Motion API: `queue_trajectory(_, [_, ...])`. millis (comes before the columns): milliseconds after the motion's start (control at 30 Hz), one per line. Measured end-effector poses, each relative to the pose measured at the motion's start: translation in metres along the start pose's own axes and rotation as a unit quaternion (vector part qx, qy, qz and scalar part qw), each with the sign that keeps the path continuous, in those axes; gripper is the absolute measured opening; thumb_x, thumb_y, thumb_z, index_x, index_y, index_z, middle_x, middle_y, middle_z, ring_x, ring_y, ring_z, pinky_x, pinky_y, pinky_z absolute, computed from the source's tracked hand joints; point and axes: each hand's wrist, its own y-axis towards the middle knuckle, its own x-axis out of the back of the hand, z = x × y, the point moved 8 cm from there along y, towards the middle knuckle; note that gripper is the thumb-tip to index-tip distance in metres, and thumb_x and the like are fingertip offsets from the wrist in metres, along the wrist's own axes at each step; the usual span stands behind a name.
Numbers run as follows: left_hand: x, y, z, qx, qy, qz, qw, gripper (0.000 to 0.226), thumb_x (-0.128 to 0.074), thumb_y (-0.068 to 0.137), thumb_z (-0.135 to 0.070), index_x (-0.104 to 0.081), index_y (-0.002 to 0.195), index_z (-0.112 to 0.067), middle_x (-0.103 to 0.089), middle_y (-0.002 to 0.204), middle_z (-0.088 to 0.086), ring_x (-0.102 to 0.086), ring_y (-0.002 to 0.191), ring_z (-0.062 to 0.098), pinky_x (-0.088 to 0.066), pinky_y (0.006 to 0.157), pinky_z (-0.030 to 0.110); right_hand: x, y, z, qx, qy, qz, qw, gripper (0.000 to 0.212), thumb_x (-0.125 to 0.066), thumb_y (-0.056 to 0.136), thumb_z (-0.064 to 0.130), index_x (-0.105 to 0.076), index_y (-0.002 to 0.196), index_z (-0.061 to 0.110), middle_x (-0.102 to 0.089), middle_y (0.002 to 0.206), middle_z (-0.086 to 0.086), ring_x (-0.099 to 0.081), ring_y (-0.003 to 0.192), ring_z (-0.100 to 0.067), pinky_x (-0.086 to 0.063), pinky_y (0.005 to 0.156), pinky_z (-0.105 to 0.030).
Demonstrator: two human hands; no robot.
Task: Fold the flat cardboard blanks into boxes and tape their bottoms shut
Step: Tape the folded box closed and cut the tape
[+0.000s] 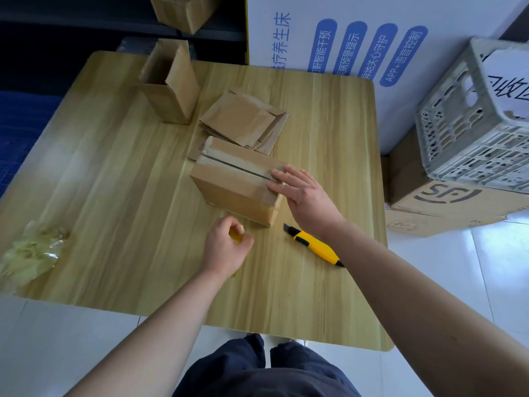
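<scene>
A folded cardboard box (232, 184) lies bottom up in the middle of the wooden table (128, 196), its two flaps meeting along a dark seam. My right hand (303, 193) rests with straight fingers on the box's right end. My left hand (226, 247), just in front of the box, is curled round a small yellowish scrap of tape (236, 234). A stack of flat cardboard blanks (243, 121) lies behind the box. An upright open box (170, 84) stands at the back left.
A yellow utility knife (315, 245) lies on the table under my right forearm. Crumpled clear tape scraps (31, 253) sit at the table's left edge. A grey plastic crate (475, 116) on a brown carton (446, 207) stands to the right, and a large white printed box (343, 47) behind.
</scene>
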Motion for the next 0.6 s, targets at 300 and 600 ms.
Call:
queue_trajectory(300, [-0.005, 0.003, -0.015, -0.127, 0.087, 0.018, 0.988, 0.022, -0.071, 0.07, 0.001, -0.052, 0.068, -0.008, -0.049, 0.074, 0.003, -0.049, 0.063, 0.022, -0.03, 0.061, 0.021, -0.001, -0.002, -0.001, -0.011, 0.021, 0.0, 1.0, 0.042, -0.043, 0.097, -0.002, -0.062, 0.13, 0.016, -0.05, 0.144, -0.003, -0.034, 0.142, -0.028, -0.02, 0.117, -0.038])
queue_trajectory(600, [-0.024, 0.008, -0.003, -0.07, 0.25, 0.179, 0.949, 0.02, -0.061, 0.086, -0.02, -0.044, 0.084, -0.009, -0.046, 0.113, 0.012, -0.055, 0.07, 0.025, -0.05, 0.074, 0.038, -0.001, -0.002, -0.004, -0.016, 0.03, 0.005, 0.999, 0.04, -0.043, 0.099, 0.003, -0.061, 0.13, 0.018, -0.05, 0.145, -0.001, -0.033, 0.142, -0.025, -0.02, 0.119, -0.039])
